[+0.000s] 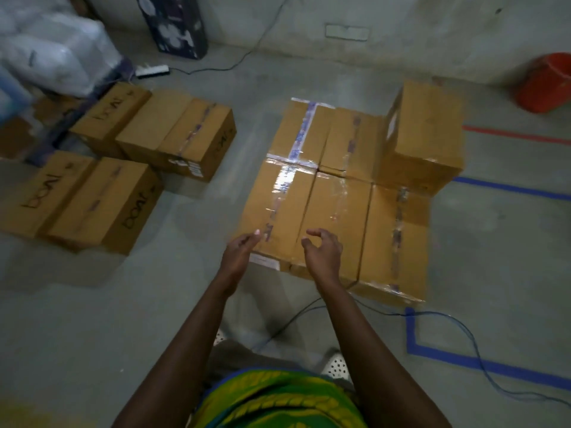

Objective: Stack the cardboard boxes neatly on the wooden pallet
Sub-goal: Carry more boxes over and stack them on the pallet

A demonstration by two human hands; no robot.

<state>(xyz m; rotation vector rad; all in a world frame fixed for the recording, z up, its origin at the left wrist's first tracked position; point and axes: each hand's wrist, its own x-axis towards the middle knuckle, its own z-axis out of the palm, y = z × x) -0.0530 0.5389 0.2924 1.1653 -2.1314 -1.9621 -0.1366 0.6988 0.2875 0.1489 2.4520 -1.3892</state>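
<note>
I see tan boxes with clear tape, black lettering on the left boxes, an orange bucket far right, blue floor tape, green-yellow patterned cloth near.

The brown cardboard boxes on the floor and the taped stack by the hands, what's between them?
In the head view, only bare grey concrete floor separates the loose brown cardboard boxes from the taped cardboard stack.

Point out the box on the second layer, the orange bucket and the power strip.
second-layer box (pixel 428 140): head view, top face.
orange bucket (pixel 545 88): head view, side wall.
power strip (pixel 153 71): head view, white body.
</note>
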